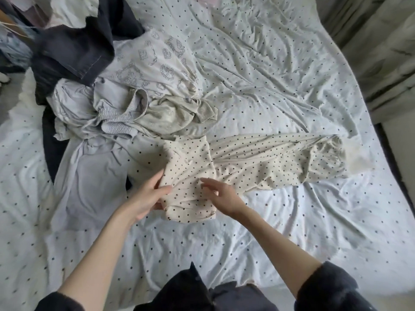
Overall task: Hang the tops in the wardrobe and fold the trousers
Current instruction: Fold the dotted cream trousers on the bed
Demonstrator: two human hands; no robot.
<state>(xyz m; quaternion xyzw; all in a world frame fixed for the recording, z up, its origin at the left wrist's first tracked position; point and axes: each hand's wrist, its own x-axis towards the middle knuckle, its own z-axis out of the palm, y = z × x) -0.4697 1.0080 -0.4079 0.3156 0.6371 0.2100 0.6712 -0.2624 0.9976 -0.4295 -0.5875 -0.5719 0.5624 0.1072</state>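
Left hand (150, 194) pinches edge of dotted cream trousers (258, 162) on bed (292, 232); right hand (221, 194) hovers, fingers spread.

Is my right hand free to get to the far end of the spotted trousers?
Probably yes: the right hand hovers open over the spotted trousers, and their far end lies uncovered on the sheet.
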